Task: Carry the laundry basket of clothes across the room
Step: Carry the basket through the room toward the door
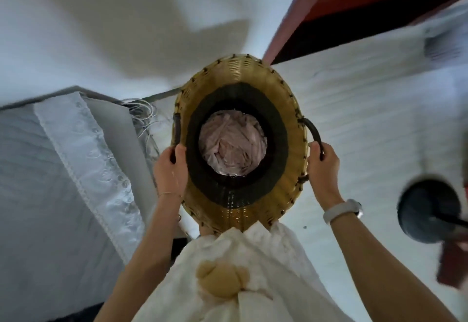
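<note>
A round woven laundry basket, tan with a dark inner band, is seen from straight above in the middle of the view. Pale pink crumpled clothes lie at its bottom. My left hand is closed around the dark handle on the basket's left side. My right hand is closed around the dark loop handle on the right side. The basket is held in front of my body, off the white floor. A white watch band sits on my right wrist.
A bed with a white lace-edged cover fills the left, with loose cables at its corner. A dark red door stands at the upper right. A dark round stand base sits on the floor at the right.
</note>
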{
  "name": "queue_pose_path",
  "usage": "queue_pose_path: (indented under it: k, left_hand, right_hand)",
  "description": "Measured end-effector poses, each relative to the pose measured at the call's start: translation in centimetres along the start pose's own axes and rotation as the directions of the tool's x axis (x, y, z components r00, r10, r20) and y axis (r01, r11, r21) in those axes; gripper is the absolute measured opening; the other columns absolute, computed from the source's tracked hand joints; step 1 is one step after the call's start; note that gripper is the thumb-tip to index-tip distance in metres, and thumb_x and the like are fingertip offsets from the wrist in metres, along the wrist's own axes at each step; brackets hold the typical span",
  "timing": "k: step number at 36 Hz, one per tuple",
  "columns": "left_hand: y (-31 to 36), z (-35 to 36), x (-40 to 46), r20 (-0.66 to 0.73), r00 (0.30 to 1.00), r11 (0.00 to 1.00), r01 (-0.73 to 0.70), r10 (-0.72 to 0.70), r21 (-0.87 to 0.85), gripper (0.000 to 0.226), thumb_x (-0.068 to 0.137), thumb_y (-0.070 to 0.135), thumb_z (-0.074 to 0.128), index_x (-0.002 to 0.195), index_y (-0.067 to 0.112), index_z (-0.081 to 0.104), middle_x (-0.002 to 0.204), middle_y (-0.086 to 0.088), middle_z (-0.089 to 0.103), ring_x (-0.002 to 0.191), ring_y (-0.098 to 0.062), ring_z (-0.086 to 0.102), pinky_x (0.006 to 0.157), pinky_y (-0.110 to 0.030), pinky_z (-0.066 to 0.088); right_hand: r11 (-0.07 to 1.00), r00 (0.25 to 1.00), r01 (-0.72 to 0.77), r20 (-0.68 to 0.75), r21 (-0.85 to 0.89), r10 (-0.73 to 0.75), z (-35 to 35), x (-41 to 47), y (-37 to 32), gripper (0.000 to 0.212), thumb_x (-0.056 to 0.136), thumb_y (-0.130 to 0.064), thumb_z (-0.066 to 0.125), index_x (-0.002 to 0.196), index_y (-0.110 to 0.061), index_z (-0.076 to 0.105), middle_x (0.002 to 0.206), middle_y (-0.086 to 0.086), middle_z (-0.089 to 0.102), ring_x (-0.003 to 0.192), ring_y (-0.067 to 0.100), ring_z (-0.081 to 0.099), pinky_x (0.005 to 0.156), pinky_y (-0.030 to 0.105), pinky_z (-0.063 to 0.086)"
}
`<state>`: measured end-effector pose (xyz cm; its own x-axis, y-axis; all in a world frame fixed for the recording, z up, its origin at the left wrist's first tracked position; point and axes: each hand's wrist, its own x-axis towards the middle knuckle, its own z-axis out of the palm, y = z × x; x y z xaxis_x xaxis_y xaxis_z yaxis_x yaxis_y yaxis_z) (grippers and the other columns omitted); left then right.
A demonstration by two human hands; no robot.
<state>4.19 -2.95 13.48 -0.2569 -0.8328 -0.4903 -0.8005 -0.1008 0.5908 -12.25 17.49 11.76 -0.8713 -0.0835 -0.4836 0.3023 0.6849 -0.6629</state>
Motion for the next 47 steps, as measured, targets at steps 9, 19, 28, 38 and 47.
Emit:
queue_pose_path:
  k: [9, 19, 28, 38, 47]
  left_hand:
    - [2.5, 3.4, -3.2, 0.23, 0.945, 0.96, -0.26, 0.232, 0.103, 0.027, 0.093, 0.024, 0.042, 0.077, 0.006, 0.056, 0.063, -0.009, 0.05, 0.062, -0.023, 0.045, 0.065, -0.033, 0.034]
    - [7.6, 11.2, -13.1, 0.539, 0.717, 0.777, -0.606, 0.442, 0.17, 0.029, 0.093, 0.021, 0.044, 0.078, 0.001, 0.06, 0.059, -0.007, 0.05, 0.063, -0.024, 0.046, 0.057, -0.029, 0.032]
    - [8.4, 18.7, -29.5, 0.748, 0.465, 0.604, -0.79, 0.472, 0.11, 0.033, 0.093, 0.024, 0.043, 0.105, 0.002, 0.066, 0.093, -0.005, 0.062, 0.075, -0.016, 0.054, 0.069, -0.025, 0.041]
    - [4.6, 27.9, -47.7, 0.887, 0.183, 0.343, -0.939, 0.423, 0.03, 0.035, 0.093, 0.024, 0.043, 0.098, -0.002, 0.067, 0.082, -0.012, 0.06, 0.069, -0.022, 0.051, 0.07, -0.028, 0.038]
    - [1.6, 34.6, -61.9, 0.937, -0.222, 0.033, -0.97, 0.268, -0.239, 0.036, 0.093, 0.024, 0.046, 0.08, -0.005, 0.064, 0.069, -0.013, 0.057, 0.067, -0.028, 0.048, 0.062, -0.028, 0.034]
  right_hand:
    - [0.926, 0.906, -0.255, -0.264, 0.28, 0.33, -5.0, -6.6, 7.0, 0.032, 0.092, -0.029, 0.04, 0.104, -0.004, 0.057, 0.064, -0.002, 0.046, 0.059, 0.016, 0.041, 0.055, 0.03, 0.038]
    - [0.725, 0.659, -0.312, -0.409, 0.614, 0.631, -12.5, -15.8, 15.4, 0.028, 0.093, -0.025, 0.037, 0.096, -0.006, 0.057, 0.065, 0.0, 0.047, 0.06, 0.016, 0.042, 0.056, 0.029, 0.039]
    - [0.548, 0.406, -0.228, -0.433, 0.805, 0.804, -18.8, -25.0, 26.4, 0.039, 0.088, -0.037, 0.036, 0.082, -0.003, 0.054, 0.067, 0.01, 0.045, 0.065, 0.026, 0.042, 0.062, 0.041, 0.039]
    - [0.409, 0.138, -0.123, -0.392, 0.904, 0.909, -26.7, -34.7, 37.6, 0.032, 0.094, -0.03, 0.036, 0.086, -0.006, 0.056, 0.072, 0.006, 0.051, 0.066, 0.02, 0.044, 0.059, 0.031, 0.034]
    - [0.285, -0.184, 0.049, -0.271, 0.957, 0.945, -32.3, -41.9, 45.1, 0.042, 0.092, -0.032, 0.038, 0.084, 0.005, 0.057, 0.068, 0.011, 0.046, 0.066, 0.024, 0.04, 0.062, 0.037, 0.033]
